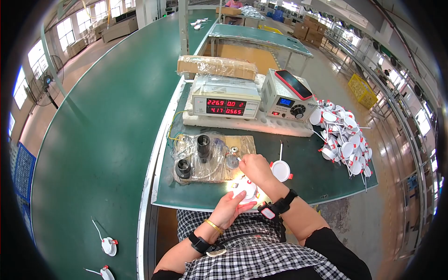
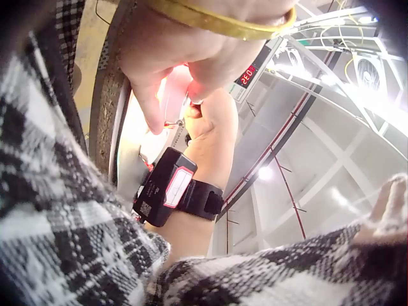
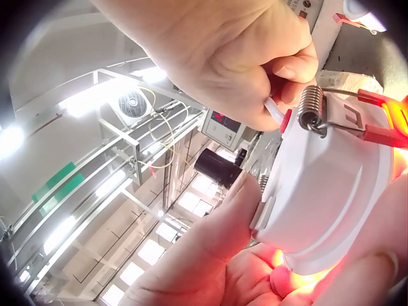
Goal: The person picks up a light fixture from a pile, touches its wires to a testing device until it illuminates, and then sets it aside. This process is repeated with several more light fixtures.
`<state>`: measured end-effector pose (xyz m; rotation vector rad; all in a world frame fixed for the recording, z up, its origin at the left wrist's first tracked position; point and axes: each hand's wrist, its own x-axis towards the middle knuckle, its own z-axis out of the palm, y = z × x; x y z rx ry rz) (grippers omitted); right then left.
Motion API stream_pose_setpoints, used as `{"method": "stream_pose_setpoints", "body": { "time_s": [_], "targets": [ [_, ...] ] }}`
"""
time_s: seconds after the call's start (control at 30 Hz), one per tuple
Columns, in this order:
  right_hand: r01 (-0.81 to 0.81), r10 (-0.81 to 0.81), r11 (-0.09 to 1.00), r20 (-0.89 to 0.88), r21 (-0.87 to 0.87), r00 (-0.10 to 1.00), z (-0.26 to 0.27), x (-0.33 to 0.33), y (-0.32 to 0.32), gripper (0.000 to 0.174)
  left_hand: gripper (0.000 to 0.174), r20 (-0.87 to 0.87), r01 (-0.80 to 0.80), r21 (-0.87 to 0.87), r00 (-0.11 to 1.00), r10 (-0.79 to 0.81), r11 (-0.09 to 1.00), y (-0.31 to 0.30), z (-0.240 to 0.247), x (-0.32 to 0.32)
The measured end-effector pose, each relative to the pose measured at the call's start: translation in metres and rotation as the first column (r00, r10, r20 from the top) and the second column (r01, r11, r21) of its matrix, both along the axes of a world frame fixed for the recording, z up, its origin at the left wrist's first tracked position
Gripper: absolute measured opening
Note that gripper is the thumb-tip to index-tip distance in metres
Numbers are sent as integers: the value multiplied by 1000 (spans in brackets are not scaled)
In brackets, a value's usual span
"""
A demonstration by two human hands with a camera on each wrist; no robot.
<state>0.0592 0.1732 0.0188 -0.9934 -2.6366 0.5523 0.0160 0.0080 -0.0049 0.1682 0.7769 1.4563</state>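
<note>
Hands meet at the near edge of the bench [image 1: 308, 179], just above the person's checked shirt. We see the left hand [image 1: 228, 210] cupped under a round white lamp [image 1: 246, 190], palm beneath it and thumb laid against its side, so the fingers curl round the housing. The lamp is lit, and its glow reddens the skin around it in both wrist views. The right hand [image 1: 254, 168] sits just above the lamp, its fingers bent in tight, pinching a thin white lead [image 3: 274, 109] at the lamp's back. A coiled spring clip [image 3: 312, 108] with red tips stands on the housing just beside that pinch.

Behind the hands, two black sockets [image 1: 203, 147] stand on a plastic-covered board; beyond them a meter [image 1: 226, 103] shows red digits. Next to it a second instrument [image 1: 285, 102] has a blue display and a phone [image 1: 294, 84] lying on top. A cardboard box [image 1: 217, 66] rests behind the meter. A single lamp [image 1: 281, 170] lies on the bench just right of the right hand; a heap of lamps [image 1: 345, 144] fills the far right corner. On the green belt [image 1: 102, 140] to the left, two lamps [image 1: 109, 246] lie well apart from the hands; we cannot tell whether they are lit.
</note>
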Motion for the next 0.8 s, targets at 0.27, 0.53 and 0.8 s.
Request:
{"method": "stream_pose_setpoints", "body": {
  "time_s": [0.27, 0.53, 0.8],
  "targets": [
    [-11, 10, 1000, -42, -25, 999, 9, 4, -5, 23, 39, -14, 17, 56, 1000, -16, 998, -3, 2, -2],
    [-16, -8, 997, -299, -77, 954, 48, 18, -30, 22, 41, 107, 68, 213, 990, -92, 975, -12, 15, -2],
    [-90, 93, 996, -389, 24, 917, 59, 26, -39, 17, 48, -246, 104, 201, 968, -53, 974, -13, 18, 4]
  ]
}}
